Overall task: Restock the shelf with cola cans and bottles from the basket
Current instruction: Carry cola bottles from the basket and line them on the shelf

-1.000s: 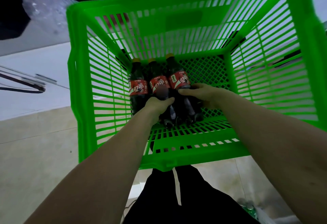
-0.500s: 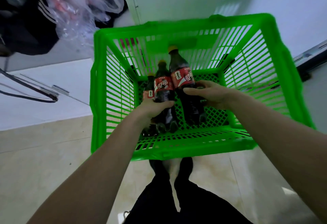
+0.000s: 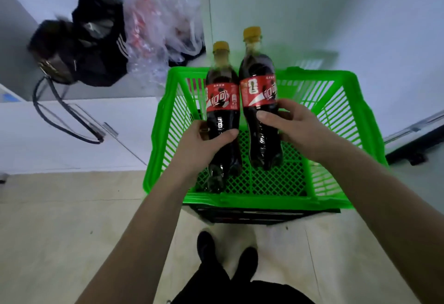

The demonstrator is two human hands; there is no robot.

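Two cola bottles with red labels and yellow caps are held upright above the green plastic basket (image 3: 336, 198). My left hand (image 3: 199, 150) grips the lower body of the left bottle (image 3: 222, 101). A brown bit beside its fingers may be another bottle; I cannot tell. My right hand (image 3: 295, 125) grips the right bottle (image 3: 258, 92) just below its label. Both bottle bases hang inside the basket, above its mesh floor. No other bottles or cans show in the basket.
The basket rests on a black crate (image 3: 252, 216) on the tiled floor. A black bag (image 3: 79, 56) and a clear plastic bag (image 3: 158, 29) lie at the back left on a white ledge (image 3: 72, 135). My feet (image 3: 225, 253) stand just before the crate.
Both hands have lifted the bottles from the basket floor to above its rim. The view has pulled back, so the basket looks smaller and lower.
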